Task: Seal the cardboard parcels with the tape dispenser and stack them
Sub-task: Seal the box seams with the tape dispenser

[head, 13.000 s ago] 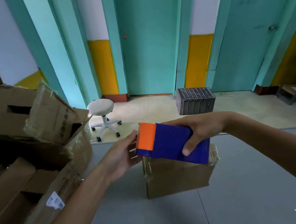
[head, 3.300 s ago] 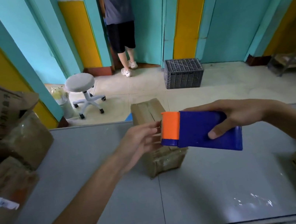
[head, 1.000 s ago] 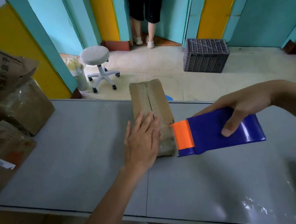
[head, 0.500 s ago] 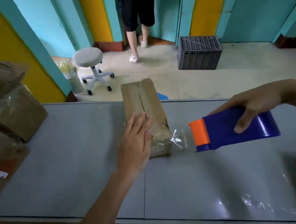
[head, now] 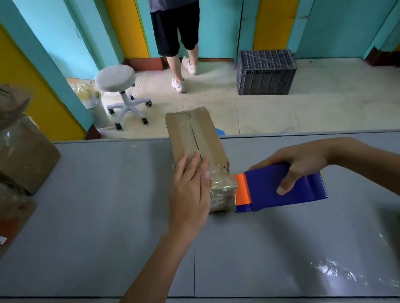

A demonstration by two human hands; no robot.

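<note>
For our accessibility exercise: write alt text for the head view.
A person's left hand presses flat on a cardboard parcel on a grey table while the right hand holds a blue-and-orange tape dispenser against its near end.
</note>
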